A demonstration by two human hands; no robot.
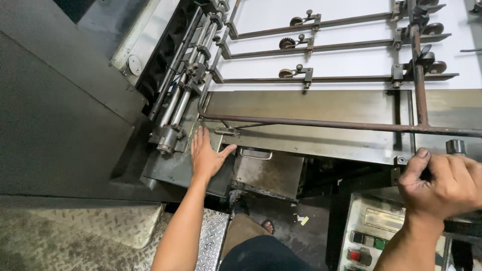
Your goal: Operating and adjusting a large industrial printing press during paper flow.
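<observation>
My left hand (207,155) lies flat, fingers spread, on the steel edge of a large printing machine's feed table (321,113), next to a small latch (226,132) and a roller end block (168,139). My right hand (444,183) is closed around a dark part at the machine's near right edge, beside a round black knob (456,146); what it grips is hidden by the fingers. White paper (351,30) lies on the feed board under several bars with small wheels (301,73).
A thin rusty rod (321,124) runs across the table. A control panel (371,236) with coloured buttons sits below my right hand. A metal box with a handle (268,170) sits below the table. A checker-plate step (211,238) and my sandalled foot (267,227) are below.
</observation>
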